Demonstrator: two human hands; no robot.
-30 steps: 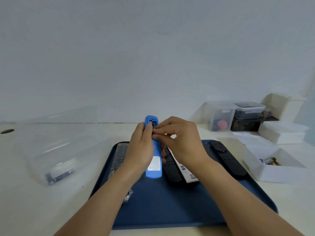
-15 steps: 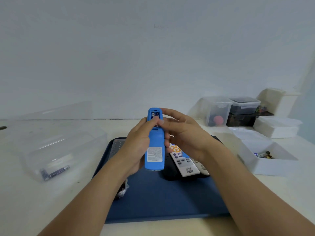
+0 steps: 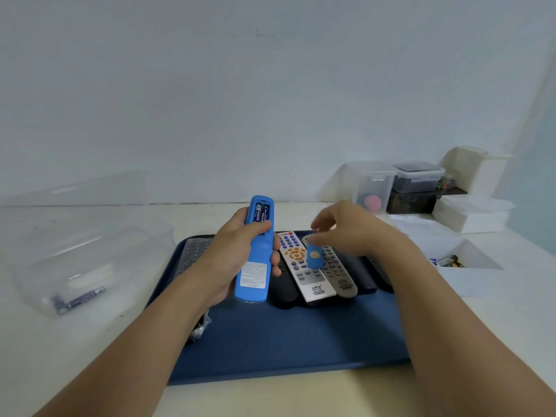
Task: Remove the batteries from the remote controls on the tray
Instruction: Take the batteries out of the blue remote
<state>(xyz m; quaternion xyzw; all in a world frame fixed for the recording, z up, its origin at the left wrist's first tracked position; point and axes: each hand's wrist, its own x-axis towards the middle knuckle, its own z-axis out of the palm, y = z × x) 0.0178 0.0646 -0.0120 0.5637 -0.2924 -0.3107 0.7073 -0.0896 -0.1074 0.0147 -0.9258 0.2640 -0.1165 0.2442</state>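
Left hand (image 3: 240, 254) grips the blue remote (image 3: 254, 251), back side up, raised over the left part of the dark blue tray (image 3: 285, 341). Thumb lies across the remote just below the open battery bay; two batteries (image 3: 261, 212) sit side by side in the bay at the far end. One battery reads "HUATAI"; the other's print is too small to read. A white label (image 3: 253, 275) with fine print, unreadable, sits low on the remote's back.

Right hand (image 3: 346, 233) hangs over the tray, fingers loosely curled, holding nothing. Just under it a small blue cover (image 3: 313, 257) with a round yellowish sticker lies on the remotes below.

On the tray: white remote (image 3: 304, 269) with blue and orange buttons, grey remote (image 3: 337, 272) beside it, black remotes (image 3: 285, 288) at either side and partly beneath. Another dark remote (image 3: 194, 251) at the tray's left edge, half hidden by the left forearm.

Tray rests on a pale tabletop (image 3: 90, 356) against a plain whitish wall (image 3: 270, 100). Clear plastic tub (image 3: 84, 260) at left holds loose batteries. At right, a white box (image 3: 469, 281) with batteries in it, a clear box with a pink ball (image 3: 373, 201), and stacked lidded containers (image 3: 418, 177).
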